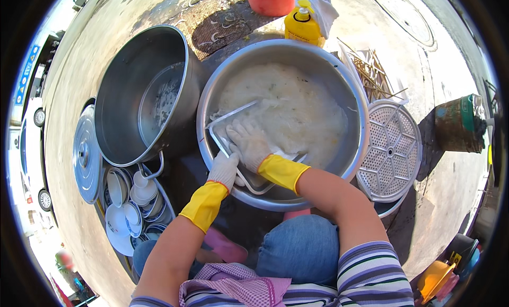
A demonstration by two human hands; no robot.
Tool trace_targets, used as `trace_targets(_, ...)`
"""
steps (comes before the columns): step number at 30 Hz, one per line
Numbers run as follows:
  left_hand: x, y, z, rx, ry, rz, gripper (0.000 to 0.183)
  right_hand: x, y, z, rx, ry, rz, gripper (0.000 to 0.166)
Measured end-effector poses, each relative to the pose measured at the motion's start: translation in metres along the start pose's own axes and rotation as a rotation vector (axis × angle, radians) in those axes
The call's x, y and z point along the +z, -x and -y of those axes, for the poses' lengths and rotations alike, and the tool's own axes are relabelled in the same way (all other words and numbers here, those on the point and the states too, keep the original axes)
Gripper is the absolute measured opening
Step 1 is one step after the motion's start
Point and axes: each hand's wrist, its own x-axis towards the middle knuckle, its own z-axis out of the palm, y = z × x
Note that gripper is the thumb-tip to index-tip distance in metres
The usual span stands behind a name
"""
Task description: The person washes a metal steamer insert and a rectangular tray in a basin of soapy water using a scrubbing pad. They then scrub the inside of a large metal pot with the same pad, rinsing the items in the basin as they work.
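A large round metal basin [214,84] with cloudy water stands before me. A rectangular metal tray [248,184] lies tilted in it, partly under the water. My left hand [224,169], in a white knit glove over a yellow rubber one, grips the tray's near left rim. My right hand [248,144], gloved the same way, lies spread with its palm down on the inside of the tray. Whether it holds anything beneath the palm is hidden. Other metal edges show near my right wrist, partly under water.
A deep metal pot [119,92] leans at left, beside a metal lid [83,151] and stacked bowls and plates [117,219]. A yellow pump bottle [303,26] and red bucket [270,0] stand beyond the basin. Right are wooden sticks [372,74], a perforated steamer plate [389,149] and a rusty bucket [455,124].
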Motion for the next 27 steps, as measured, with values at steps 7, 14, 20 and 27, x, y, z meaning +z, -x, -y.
trace_targets(7,-0.011,0.004,0.015,0.095,-0.198,-0.145,0.042,-0.039,0.058,-0.024,0.143,-0.082,0.233,0.061)
trace_targets(14,-0.046,0.024,-0.045,0.150,-0.181,-0.078,0.043,-0.047,0.055,-0.102,0.601,0.007,0.307,0.051)
trace_targets(20,-0.082,0.024,-0.061,0.855,-0.588,-0.391,0.035,-0.052,0.053,-0.158,0.990,-0.246,-0.164,0.043)
trace_targets(27,-0.068,0.064,-0.075,1.089,-1.100,-0.197,0.056,-0.033,0.079,-0.249,0.813,0.090,0.004,0.035)
